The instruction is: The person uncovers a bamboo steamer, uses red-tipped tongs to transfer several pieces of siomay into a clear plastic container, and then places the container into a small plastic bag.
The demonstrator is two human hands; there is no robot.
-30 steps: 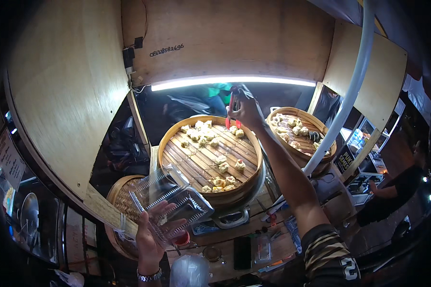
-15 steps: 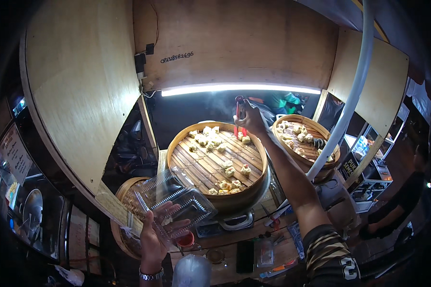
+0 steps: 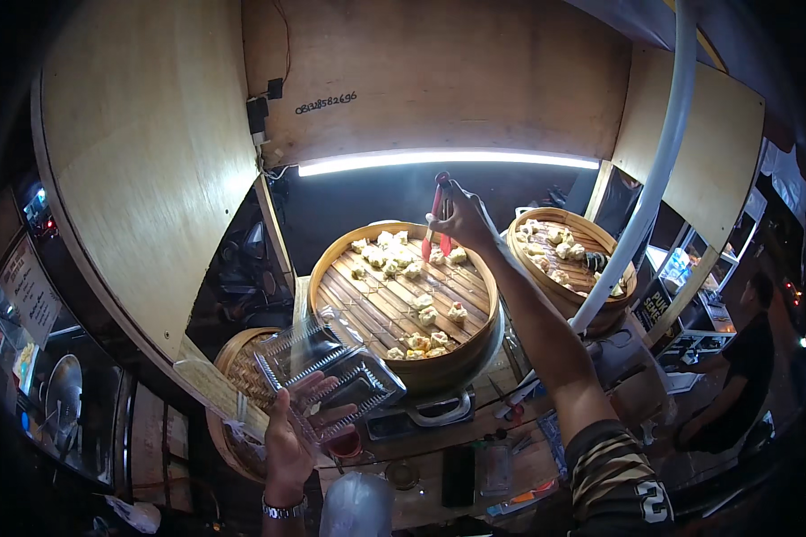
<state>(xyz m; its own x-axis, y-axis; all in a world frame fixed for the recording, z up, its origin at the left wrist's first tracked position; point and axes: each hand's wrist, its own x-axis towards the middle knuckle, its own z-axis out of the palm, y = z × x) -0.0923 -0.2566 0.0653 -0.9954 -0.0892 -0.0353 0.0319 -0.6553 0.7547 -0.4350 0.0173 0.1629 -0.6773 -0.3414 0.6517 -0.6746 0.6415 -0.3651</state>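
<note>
One right hand (image 3: 461, 225) is gripping red tongs (image 3: 438, 201); one left hand (image 3: 288, 450) is supporting an open clear box (image 3: 358, 387)

The right hand is wrapping its fingers around the red tongs above the far right part of a large bamboo steamer (image 3: 376, 309). The tongs are pointing down, their arms standing slightly apart, and a pale dumpling (image 3: 437, 259) is sitting between the tips; whether they are touching it, I cannot tell. Another dumpling (image 3: 458, 255) is lying just to its right.

The left hand is facing palm up, thumb at the side, holding the open clear box from below; its spread fingers are showing through the plastic. The box is tilting in front of the steamer's near left rim, its hinged lid (image 3: 297, 351) leaning back. A metal watch (image 3: 284, 512) is circling the left wrist.

Inside the large steamer, a cluster of dumplings (image 3: 388, 255) is resting toward the far left, three are lying right of the middle, and a further group (image 3: 421, 345) is filling a spot by the near rim.

Farther right, a second steamer (image 3: 555, 285) is holding more dumplings. On the wooden counter (image 3: 421, 515), a dark flat slab (image 3: 458, 476) is lying near a red cup (image 3: 343, 443). A tube light (image 3: 448, 161) is glowing above, and another person (image 3: 750, 367) in dark clothes is showing at far right.
</note>
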